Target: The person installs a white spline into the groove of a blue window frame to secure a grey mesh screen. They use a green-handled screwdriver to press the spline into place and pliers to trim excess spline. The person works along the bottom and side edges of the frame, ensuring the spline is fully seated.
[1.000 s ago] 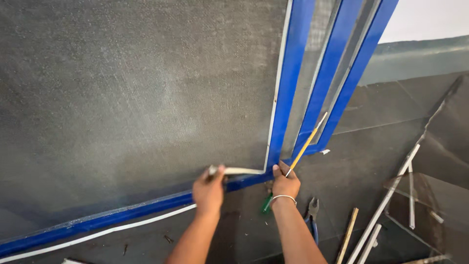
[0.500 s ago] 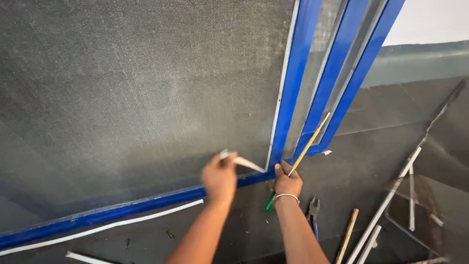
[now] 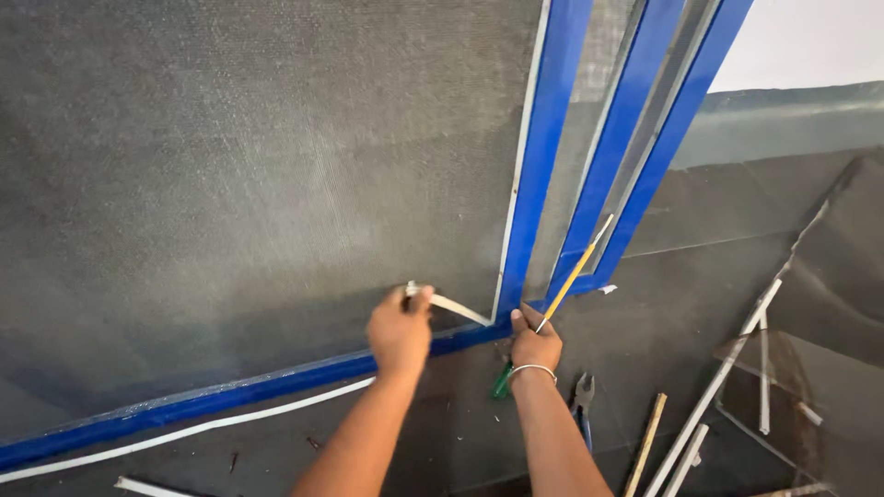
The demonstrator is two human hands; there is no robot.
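At the frame corner: your left hand (image 3: 399, 331) pinches the free end of a white strip (image 3: 453, 306); your right hand (image 3: 535, 342) sits just beside it, closed round a screwdriver (image 3: 516, 361).
Left hand: fingers shut on the strip end, lifted off the mesh, arching back to the corner.
Right hand: fist tight on the tool, green handle pointing down, thumb pressed to the corner; a thin yellow rod (image 3: 575, 273) sticks up past the knuckles.
Strip location: runs from your left fingers into the corner of the blue frame (image 3: 543, 175); more white strip (image 3: 212, 428) lies loose below the bottom rail.
Handling: looks light, soft, bendy; likely stretches or kinks if yanked. Grip close to where it enters the groove, not far out on the tail.
Mesh (image 3: 239, 166): grey, fine weave, matte, flat, looks easy to snag or tear.
Frame: blue, smooth, straight rails, stiff.
Nearby: pliers (image 3: 582, 398) on the dark floor by your right wrist; pale offcut sticks (image 3: 714, 391) further right.
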